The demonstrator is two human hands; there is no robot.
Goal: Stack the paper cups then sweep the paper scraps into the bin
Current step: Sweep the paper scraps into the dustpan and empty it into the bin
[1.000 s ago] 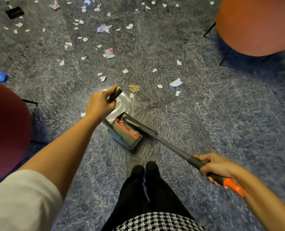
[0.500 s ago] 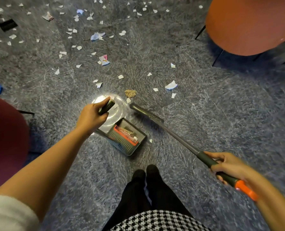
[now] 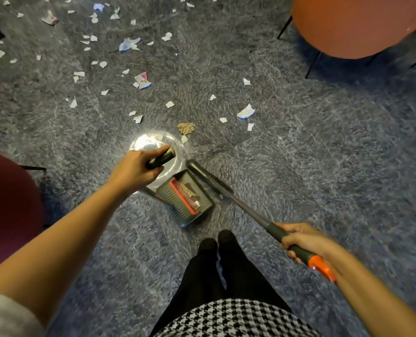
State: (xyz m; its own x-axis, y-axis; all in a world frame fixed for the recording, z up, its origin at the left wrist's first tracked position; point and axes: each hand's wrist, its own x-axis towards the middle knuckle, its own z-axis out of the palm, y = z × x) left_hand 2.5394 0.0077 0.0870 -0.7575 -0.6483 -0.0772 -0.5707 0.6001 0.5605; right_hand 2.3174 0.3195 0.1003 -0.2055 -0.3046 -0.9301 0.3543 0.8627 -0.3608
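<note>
One dustpan (image 3: pixel 203 197), one broom (image 3: pixel 208 177), two chairs, and several dozen paper scraps (image 3: pixel 170 104), too many and too small for an exact count.

The left hand (image 3: pixel 135 167) is clenched round the dark top end of the dustpan's handle (image 3: pixel 160 158). Its thumb lies along the handle, and the bare arm reaches forward and down from a white sleeve (image 3: pixel 5 317). Just below and right of that grip sits the pan, grey-green with an orange comb (image 3: pixel 184 197) across it. Two or three scraps lie inside, on the far side of the comb from the hand.

The right hand (image 3: pixel 301 239) is wrapped round the dark sleeve of the broom's pole, fingers curled over the top. The orange end cap (image 3: pixel 322 268) pokes out behind the wrist. From this grip the pole slants up and left to the blurred broom head, which lies along the pan's right edge.

Just ahead of the left grip a brown crumpled piece (image 3: pixel 186 128) lies on the grey carpet (image 3: pixel 323 154), with a small white scrap beside it. A larger white-and-blue piece (image 3: pixel 246 111) lies farther ahead and to the right. Well ahead of the grip is a pink-printed scrap (image 3: pixel 142 80); its print is too small to read. Most other scraps spread ahead and left of that hand.

The orange chair (image 3: pixel 353 25) stands far ahead of the right grip, and the dark red chair (image 3: pixel 7 203) is left of the left forearm. Two black shoes (image 3: pixel 216 242) stand between the grips.
</note>
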